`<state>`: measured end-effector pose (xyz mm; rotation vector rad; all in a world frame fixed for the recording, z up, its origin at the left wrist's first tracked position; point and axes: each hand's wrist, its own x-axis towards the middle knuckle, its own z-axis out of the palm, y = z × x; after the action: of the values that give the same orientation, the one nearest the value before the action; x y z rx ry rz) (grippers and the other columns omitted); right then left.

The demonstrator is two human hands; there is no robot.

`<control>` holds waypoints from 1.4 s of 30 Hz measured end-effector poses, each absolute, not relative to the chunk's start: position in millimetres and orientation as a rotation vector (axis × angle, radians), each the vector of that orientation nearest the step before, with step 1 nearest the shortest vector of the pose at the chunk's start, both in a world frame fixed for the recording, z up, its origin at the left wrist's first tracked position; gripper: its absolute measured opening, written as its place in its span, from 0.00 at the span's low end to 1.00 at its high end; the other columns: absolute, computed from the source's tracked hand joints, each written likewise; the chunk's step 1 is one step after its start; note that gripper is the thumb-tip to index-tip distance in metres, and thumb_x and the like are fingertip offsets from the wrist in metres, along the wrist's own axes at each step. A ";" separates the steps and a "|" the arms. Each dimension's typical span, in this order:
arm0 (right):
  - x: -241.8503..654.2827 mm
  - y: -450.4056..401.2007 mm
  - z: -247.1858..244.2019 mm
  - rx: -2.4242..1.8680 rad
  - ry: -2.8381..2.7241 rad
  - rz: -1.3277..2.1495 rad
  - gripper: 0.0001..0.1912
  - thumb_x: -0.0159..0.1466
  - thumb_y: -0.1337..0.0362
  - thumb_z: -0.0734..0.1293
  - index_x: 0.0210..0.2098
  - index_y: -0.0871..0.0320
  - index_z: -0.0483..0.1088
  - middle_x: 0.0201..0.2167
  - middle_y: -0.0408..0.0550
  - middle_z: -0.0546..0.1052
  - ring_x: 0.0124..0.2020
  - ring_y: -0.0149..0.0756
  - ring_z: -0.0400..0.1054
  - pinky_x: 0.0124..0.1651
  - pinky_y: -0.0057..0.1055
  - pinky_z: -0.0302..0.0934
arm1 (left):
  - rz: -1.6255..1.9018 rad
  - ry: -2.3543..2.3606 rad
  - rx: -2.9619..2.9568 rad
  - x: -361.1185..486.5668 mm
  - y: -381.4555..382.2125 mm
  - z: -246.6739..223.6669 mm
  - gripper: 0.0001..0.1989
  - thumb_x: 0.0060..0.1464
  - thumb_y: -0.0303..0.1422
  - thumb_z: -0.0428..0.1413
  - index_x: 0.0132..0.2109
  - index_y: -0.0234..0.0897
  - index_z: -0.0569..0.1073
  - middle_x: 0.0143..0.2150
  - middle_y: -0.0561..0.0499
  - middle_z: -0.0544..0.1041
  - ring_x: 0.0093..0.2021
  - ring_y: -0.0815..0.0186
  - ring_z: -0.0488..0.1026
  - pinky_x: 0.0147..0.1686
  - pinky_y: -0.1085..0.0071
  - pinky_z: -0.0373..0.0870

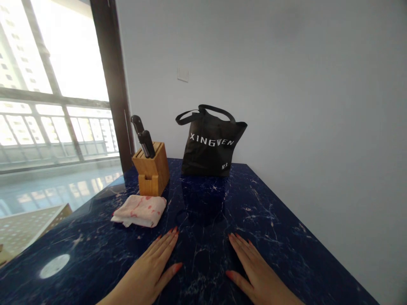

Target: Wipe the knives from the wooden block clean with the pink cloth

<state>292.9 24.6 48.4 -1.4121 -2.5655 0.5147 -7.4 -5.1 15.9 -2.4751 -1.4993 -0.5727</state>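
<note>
My left hand (151, 267) lies flat on the dark blue marble-patterned table (203, 250), fingers stretched out and thumb apart. Across from it, my right hand (254, 271) rests the same way, palm down, with a gap between the two. Neither holds anything. Just beyond my left fingertips is a folded white cloth with red-pink marks (141, 209). Behind the cloth stands a wooden knife block (155, 169) with black-handled knives (144, 137) in its top. A black tote bag (210, 148) with white lettering stands upright at the far end, its handles looped up.
A grey-white wall (318, 106) runs behind the table and along its right side. On the left are a large window (57, 101) with a dark frame and a pale perforated rack or chair (32, 228) beside the table edge.
</note>
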 end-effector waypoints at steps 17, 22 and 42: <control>292.5 24.8 46.3 -1.412 -2.582 0.480 0.34 0.60 0.47 0.52 0.60 0.57 0.41 0.61 0.45 0.44 0.61 0.41 0.38 0.62 0.42 0.35 | -0.529 -1.554 -2.534 -7.1 -7.2 18.3 0.29 0.56 0.41 0.44 0.62 0.43 0.43 0.61 0.49 0.52 0.58 0.61 0.54 0.53 0.61 0.58; 292.8 27.3 42.2 -1.434 -2.601 0.483 0.35 0.59 0.46 0.52 0.60 0.58 0.41 0.61 0.46 0.44 0.61 0.42 0.38 0.62 0.42 0.34 | -0.503 -1.584 -2.546 -6.1 -7.5 18.1 0.29 0.56 0.41 0.43 0.62 0.41 0.44 0.62 0.48 0.50 0.59 0.62 0.52 0.54 0.62 0.56; 292.8 27.9 41.0 -1.436 -2.616 0.429 0.37 0.59 0.45 0.51 0.60 0.61 0.42 0.61 0.48 0.45 0.61 0.44 0.39 0.61 0.43 0.36 | -0.479 -1.624 -2.586 -4.7 -9.4 24.6 0.28 0.57 0.43 0.40 0.62 0.38 0.47 0.61 0.45 0.51 0.59 0.60 0.50 0.54 0.60 0.56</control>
<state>292.8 27.9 41.0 -1.4355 -2.6159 0.4289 -4.7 -9.4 24.6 -2.5861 -1.6245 -0.4791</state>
